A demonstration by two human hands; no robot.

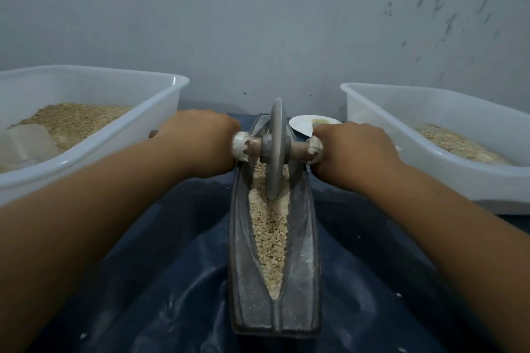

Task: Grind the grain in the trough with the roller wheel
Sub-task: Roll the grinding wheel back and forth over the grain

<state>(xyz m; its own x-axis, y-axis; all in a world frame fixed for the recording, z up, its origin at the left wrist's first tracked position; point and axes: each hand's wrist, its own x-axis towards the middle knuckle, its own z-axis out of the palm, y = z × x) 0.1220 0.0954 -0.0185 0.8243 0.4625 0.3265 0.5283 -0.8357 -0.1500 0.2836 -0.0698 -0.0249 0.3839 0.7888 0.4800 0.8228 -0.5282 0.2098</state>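
A long grey metal trough (309, 266) runs away from me down the middle, with pale grain (269, 226) lying in its groove. A grey disc-shaped roller wheel (276, 149) stands upright in the far part of the trough, its rim in the grain. A wooden axle passes through the wheel and sticks out on both sides. My left hand (198, 140) is closed around the axle's left end and my right hand (352, 149) around its right end. The fingers are hidden under the hands.
A white plastic tub (94, 149) with grain and a clear scoop sits at the left. A second white tub (447, 180) with grain sits at the right. A small white dish (301, 125) lies behind the trough. Dark blue cloth (160, 295) covers the surface; a grey wall stands close behind.
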